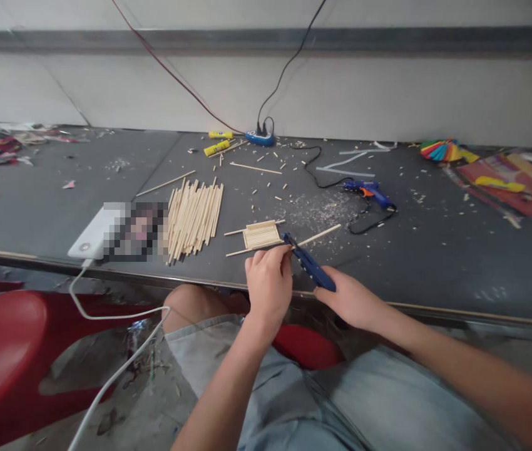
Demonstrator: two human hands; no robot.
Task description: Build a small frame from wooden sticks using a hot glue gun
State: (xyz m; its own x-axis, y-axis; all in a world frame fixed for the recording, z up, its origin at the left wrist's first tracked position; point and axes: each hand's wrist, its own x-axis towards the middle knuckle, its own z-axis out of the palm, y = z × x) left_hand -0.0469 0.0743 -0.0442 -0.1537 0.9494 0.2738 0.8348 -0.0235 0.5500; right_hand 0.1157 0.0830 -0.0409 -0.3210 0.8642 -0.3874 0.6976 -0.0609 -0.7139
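Note:
My left hand [270, 279] is closed at the table's front edge, its fingers pinching one end of a thin wooden stick [321, 234]. The rest of the stick points away to the right. In my right hand [348, 294] is a long blue hand tool [312, 264], whose exact kind I cannot make out. The tool's far tip crosses the stick right beside my left fingertips. Just beyond my left hand lies a small panel of joined sticks [262, 235], with longer sticks along two sides. A pile of loose wooden sticks [193, 219] lies farther left.
A blue glue gun [372, 193] with a black cord lies beyond the tool. Yellow tubes [216, 148] are near a blue power socket [260, 138]. A white power bank [94, 235] trails a cable over the edge. A red stool [5, 357] stands at left. Stick offcuts litter the table [435, 263].

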